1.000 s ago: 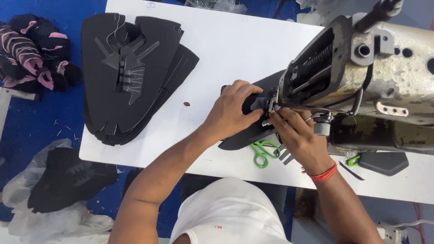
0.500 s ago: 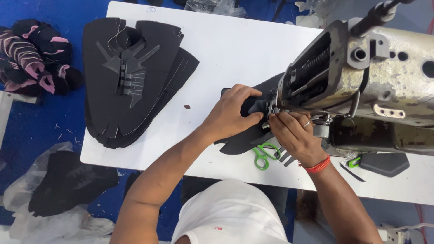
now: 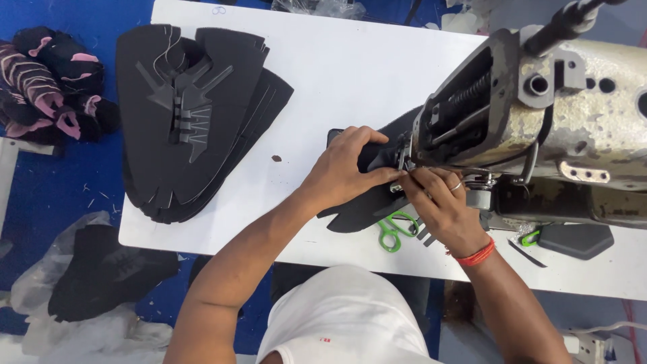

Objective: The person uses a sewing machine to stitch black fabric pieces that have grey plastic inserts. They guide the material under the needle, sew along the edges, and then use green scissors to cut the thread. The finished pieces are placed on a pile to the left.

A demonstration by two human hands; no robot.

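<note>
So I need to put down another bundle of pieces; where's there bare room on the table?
Bare table lies between the black stack and the sewing machine, toward the far edge. It's crowded by the hands, left and right, and the green scissors.
</note>
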